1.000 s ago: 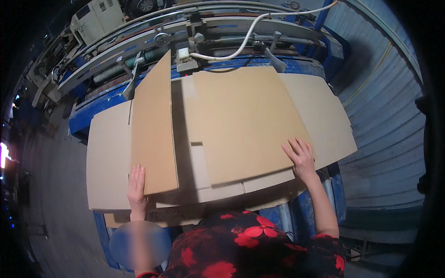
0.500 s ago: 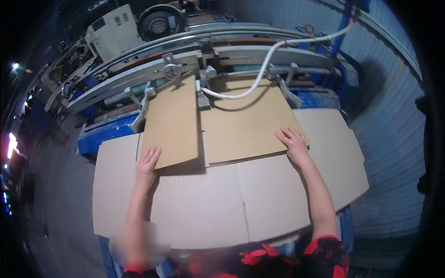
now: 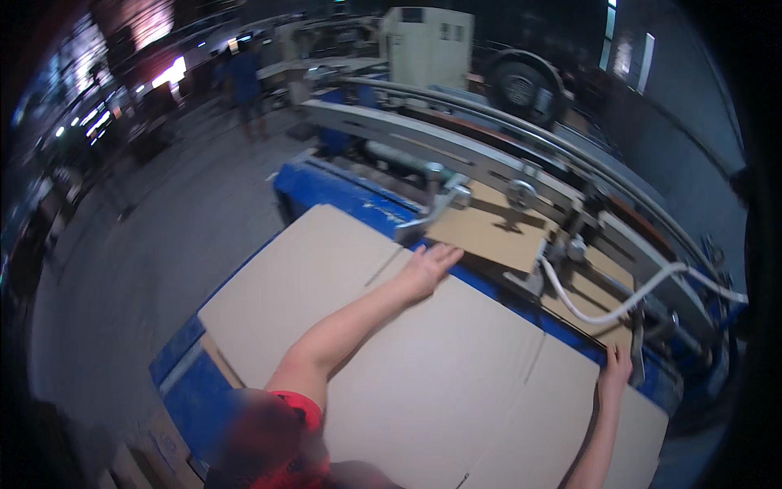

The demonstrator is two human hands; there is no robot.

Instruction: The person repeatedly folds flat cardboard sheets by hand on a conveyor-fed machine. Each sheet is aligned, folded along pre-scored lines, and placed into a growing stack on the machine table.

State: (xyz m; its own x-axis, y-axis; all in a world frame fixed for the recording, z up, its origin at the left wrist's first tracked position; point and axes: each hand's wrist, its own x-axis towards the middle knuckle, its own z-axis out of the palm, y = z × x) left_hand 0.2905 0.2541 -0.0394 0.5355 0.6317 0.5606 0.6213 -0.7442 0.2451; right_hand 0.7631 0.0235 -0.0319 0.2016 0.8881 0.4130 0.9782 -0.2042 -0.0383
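A tan cardboard sheet lies partly inside the machine (image 3: 375,112), its left panel (image 3: 489,232) under a crossbar and its right panel (image 3: 590,308) beyond a metal guide. My left hand (image 3: 430,269) has its fingers stretched out against the near left corner of the left panel, open and not wrapped around it. At the near edge of the right panel is my right hand (image 3: 617,365), fingers extended with the tips at the cardboard. Beneath my arms lies a large, pale cardboard stack (image 3: 440,367) with slots cut in its top sheet.
A white hose (image 3: 603,316) curves over the right panel. Blue machine frame (image 3: 350,200) borders the stack. Beyond the machine stand a cream cabinet (image 3: 428,49) and a dark wheel (image 3: 521,88). Another person (image 3: 243,85) stands far left on the grey floor (image 3: 195,196).
The tan sheet has slid away from me, deeper into the machine, and both hands have followed it forward. The head view has swung left, so the machine now appears slanted.
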